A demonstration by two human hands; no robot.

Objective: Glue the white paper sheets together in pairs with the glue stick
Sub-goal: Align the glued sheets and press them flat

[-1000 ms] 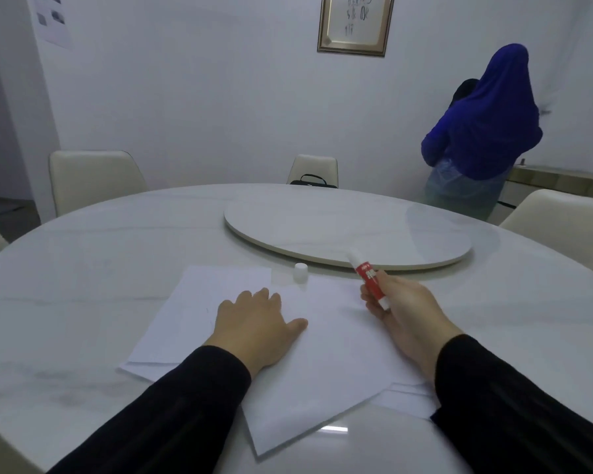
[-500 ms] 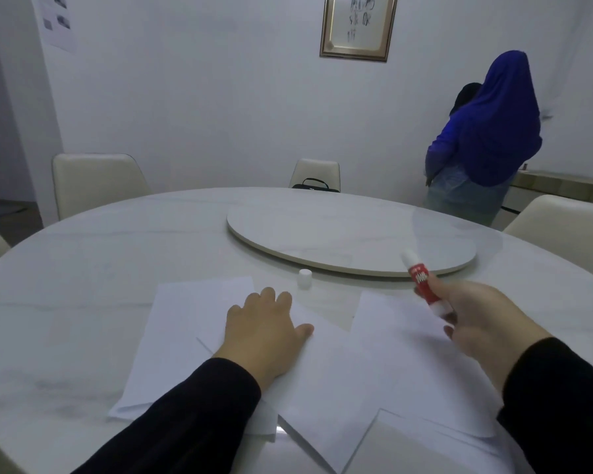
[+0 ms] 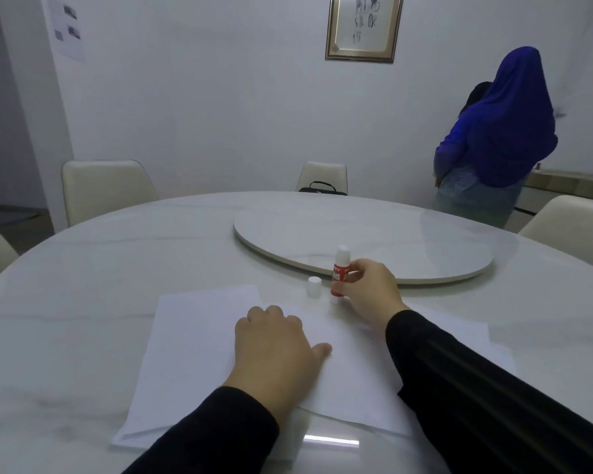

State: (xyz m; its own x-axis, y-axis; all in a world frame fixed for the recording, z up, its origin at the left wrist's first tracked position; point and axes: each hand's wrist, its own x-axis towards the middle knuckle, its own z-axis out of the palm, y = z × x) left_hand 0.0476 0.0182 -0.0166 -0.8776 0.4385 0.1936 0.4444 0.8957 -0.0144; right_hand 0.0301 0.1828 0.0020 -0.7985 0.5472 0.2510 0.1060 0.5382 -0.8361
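Head view: on a round white table point(image 3: 83, 285), the right hand point(image 3: 367, 289) grips an uncapped red glue stick point(image 3: 340, 272) upright, fingers curled around it. Just left of the glue stick stands its white cap point(image 3: 314, 286). Nearer than the stick, the left hand point(image 3: 274, 347) lies flat on overlapping white paper sheets point(image 3: 192, 354), partly hidden by black sleeves point(image 3: 476, 388).

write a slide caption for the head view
Right hand stands uncapped glue stick beside its cap; left hand presses paper sheets.

Upright glue stick point(image 3: 340, 272) in right hand point(image 3: 368, 291)
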